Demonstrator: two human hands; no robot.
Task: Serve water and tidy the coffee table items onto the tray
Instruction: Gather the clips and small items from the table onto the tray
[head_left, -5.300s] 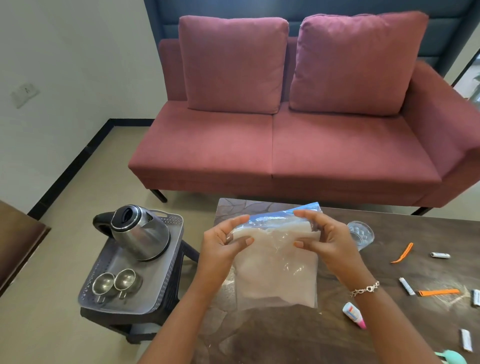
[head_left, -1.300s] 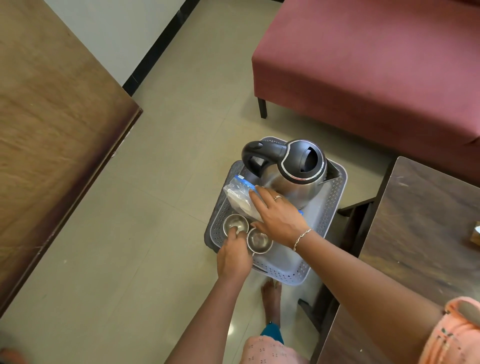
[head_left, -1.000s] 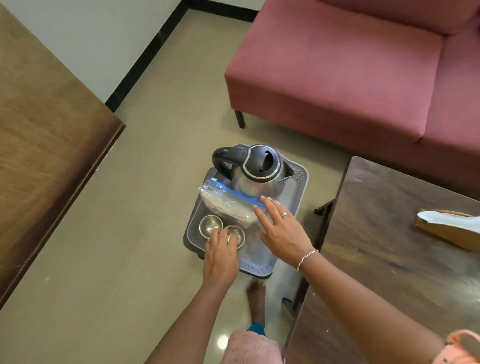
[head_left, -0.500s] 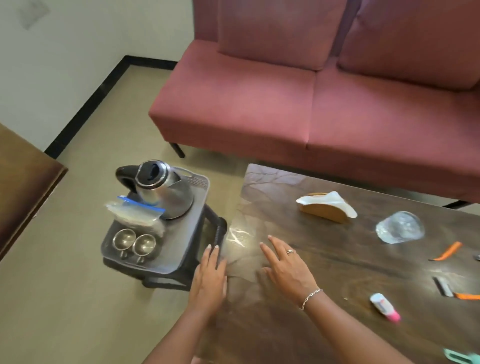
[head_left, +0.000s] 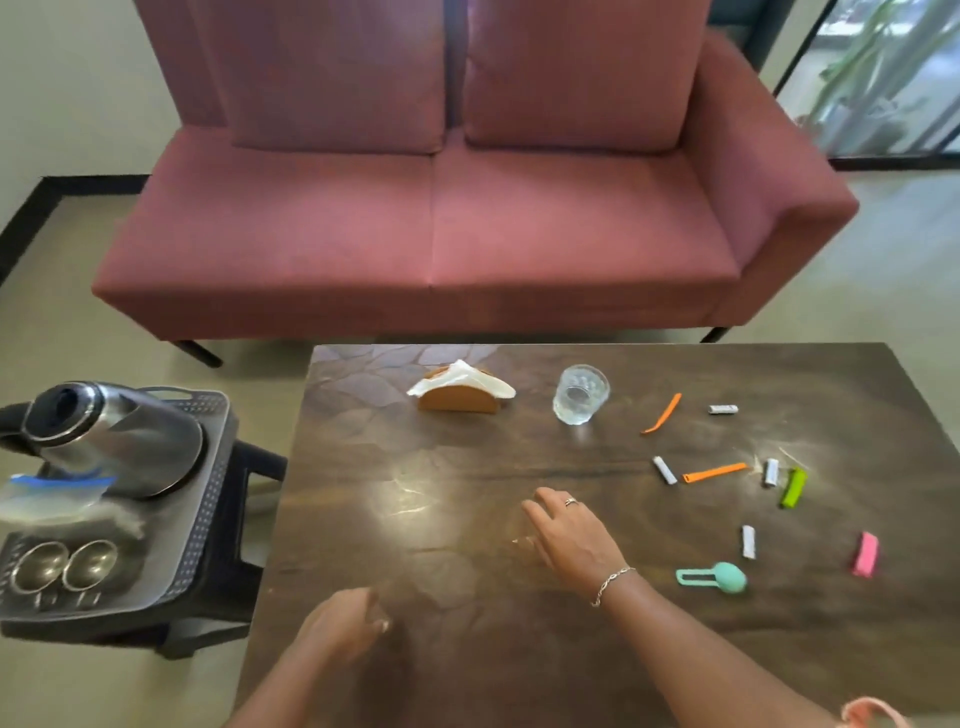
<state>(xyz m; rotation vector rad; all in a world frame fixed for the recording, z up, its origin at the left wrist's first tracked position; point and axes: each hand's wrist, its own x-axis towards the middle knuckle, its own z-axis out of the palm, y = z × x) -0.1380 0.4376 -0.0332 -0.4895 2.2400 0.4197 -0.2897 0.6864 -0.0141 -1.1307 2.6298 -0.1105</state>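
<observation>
fingers (head_left: 540, 512) of the right hand (head_left: 574, 543) are spreading open over the tabletop (head_left: 467, 493), gripping nothing; the left hand (head_left: 340, 626) is curling loosely, empty, near the tray (head_left: 208, 499).

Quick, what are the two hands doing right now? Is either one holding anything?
Left hand: loosely curled over the coffee table, holding nothing visible.
Right hand: open, fingers spread, empty, low over the table.

Coffee table (head_left: 467, 493): dark wood, glossy, glare at centre. Kettle (head_left: 114, 441) and two cups (head_left: 65, 566) at 9 o'clock: polished metal. Tray (head_left: 208, 499): perforated plastic. Sofa (head_left: 431, 223) at 12: matt cloth
</observation>
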